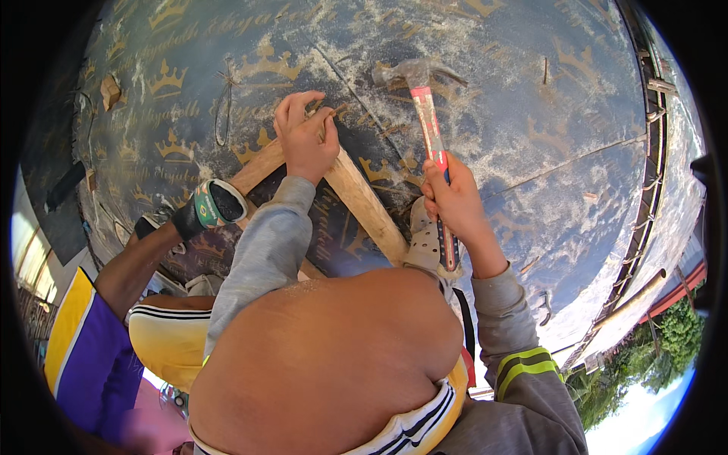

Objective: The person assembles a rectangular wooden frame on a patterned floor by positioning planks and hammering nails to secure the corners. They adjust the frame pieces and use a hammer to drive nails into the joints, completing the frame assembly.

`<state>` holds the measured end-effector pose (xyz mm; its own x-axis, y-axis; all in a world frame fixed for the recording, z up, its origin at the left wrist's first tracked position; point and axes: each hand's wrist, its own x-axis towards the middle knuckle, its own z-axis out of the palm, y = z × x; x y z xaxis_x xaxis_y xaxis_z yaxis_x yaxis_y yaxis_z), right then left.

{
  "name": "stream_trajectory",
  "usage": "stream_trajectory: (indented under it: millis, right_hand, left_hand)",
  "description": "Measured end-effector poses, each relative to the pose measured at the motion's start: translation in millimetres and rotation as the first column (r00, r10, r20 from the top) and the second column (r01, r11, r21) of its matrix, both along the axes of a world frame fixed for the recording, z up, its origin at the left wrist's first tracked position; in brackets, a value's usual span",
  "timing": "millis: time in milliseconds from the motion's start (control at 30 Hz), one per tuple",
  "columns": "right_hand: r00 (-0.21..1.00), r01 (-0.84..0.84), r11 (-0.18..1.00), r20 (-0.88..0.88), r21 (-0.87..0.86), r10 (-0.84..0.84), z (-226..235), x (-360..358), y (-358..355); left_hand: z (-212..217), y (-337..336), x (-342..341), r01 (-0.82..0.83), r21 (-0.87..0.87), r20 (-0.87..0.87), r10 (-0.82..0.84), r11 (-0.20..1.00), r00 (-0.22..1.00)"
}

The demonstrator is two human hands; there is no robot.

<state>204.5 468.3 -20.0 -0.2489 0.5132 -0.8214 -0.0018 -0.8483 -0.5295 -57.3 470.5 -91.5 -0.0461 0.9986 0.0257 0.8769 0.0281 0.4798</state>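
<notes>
Red-handled hammer (429,127) fills the right hand (458,199); left hand (306,142) apparently touches wood (364,202).

Dusty dk floor (546,182) w/ gold crowns (166,79), trees (675,341) & bright sky (644,413) beyond.

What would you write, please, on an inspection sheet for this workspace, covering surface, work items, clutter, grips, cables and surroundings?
Surface: dark boards with gold crown prints, pale dust and visible seams.
Work items: claw hammer; two timbers angled toward each other, their meeting point hidden.
Clutter: small wooden block, upper left; curved dark piece, lower right.
Left grip: fingers bent at the timbers' corner; anything pinched is unclear.
Right grip: closed around the hammer's handle.
Cables: one thin loop, wire or cord unclear.
Surroundings: another person's gloved hand at the left timber; foliage, lower right.
</notes>
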Motion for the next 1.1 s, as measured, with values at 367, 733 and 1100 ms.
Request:
stream_trajectory:
  millis: [367,733,1100]
  right_hand:
    - [0.995,0.088,0.996,0.043,0.002,-0.088,3,-1,-6]
    - [0.986,0.158,0.986,0.042,0.045,-0.16,-1,-5,-8]
    - [0.961,-0.265,0.954,0.119,0.142,0.249,-6,0,-11]
  left_hand:
    - [2,3,4,0.019,0.062,-0.047,-0.016,0.998,0.999]
    - [-2,1,3,0.023,0.032,-0.041,-0.021,0.999,0.999]
    - [2,-3,0,0.067,0.022,-0.049,-0.066,0.998,0.997]
